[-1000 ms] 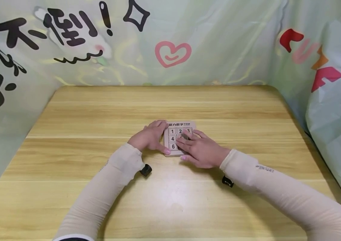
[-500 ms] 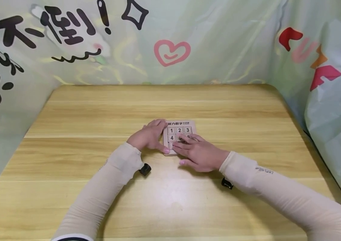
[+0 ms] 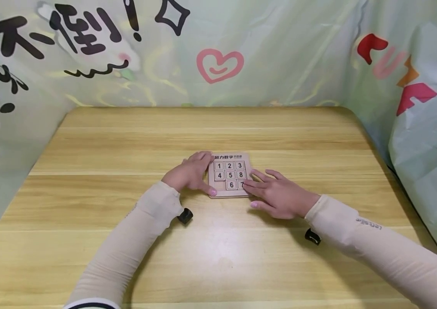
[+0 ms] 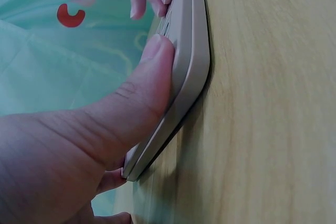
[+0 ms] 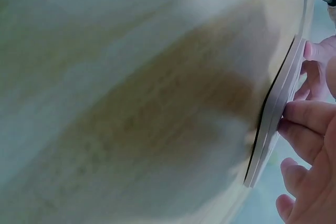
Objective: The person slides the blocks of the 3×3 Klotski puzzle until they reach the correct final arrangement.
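A flat, light sliding number puzzle lies on the table, with Chinese lettering along its top. Its rows read 1, 2, 3, then 4, 5, 8; the bottom row has a gap at left, then the 6 tile and 7 tile. My left hand holds the puzzle's left side, thumb at the near corner and fingers at the far one. In the left wrist view that thumb presses on the frame. My right hand has its fingers extended, fingertips touching the 7 tile and right edge.
Around the puzzle spreads a wood-grain table. A pale green printed curtain hangs behind it and along both sides. Black wrist devices sit under the left sleeve and right sleeve.
The 6 tile has shifted from the bottom-left slot to the bottom middle, leaving the gap at left. My right hand has moved right, uncovering most tiles. My left hand keeps its place.
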### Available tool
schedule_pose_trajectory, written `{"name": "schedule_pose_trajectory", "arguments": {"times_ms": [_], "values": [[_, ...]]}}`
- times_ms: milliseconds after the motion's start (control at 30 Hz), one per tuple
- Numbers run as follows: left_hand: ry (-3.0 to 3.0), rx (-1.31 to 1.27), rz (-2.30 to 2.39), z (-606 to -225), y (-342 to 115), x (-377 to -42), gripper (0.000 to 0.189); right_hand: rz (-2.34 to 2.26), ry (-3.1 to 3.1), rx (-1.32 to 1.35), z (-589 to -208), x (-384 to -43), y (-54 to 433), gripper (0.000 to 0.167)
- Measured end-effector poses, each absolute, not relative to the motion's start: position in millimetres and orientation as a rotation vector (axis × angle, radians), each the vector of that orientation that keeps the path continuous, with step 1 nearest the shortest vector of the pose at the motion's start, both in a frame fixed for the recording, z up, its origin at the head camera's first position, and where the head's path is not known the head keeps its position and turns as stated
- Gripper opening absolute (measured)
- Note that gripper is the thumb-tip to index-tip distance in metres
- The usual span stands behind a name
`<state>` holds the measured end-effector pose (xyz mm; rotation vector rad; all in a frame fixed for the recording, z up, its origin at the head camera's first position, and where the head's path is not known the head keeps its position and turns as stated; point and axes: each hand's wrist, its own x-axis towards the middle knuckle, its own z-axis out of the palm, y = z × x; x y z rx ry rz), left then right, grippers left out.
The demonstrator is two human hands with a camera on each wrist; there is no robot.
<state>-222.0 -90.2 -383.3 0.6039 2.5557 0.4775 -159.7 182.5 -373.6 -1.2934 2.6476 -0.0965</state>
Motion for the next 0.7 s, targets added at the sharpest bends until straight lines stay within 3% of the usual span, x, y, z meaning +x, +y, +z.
{"name": "schedule_pose_trajectory", "arguments": {"times_ms": [400, 700], "values": [[2.562, 0.604, 0.471, -381.7, -91.0, -222.2, 0.114, -0.119, 2.681, -1.402, -376.7, -173.9, 158.5, 0.052], [2.554, 0.599, 0.486, -380.9, -89.7, -220.1, 0.112, -0.082, 2.702, -1.288, -374.5, -178.8, 164.7, 0.052]]}}
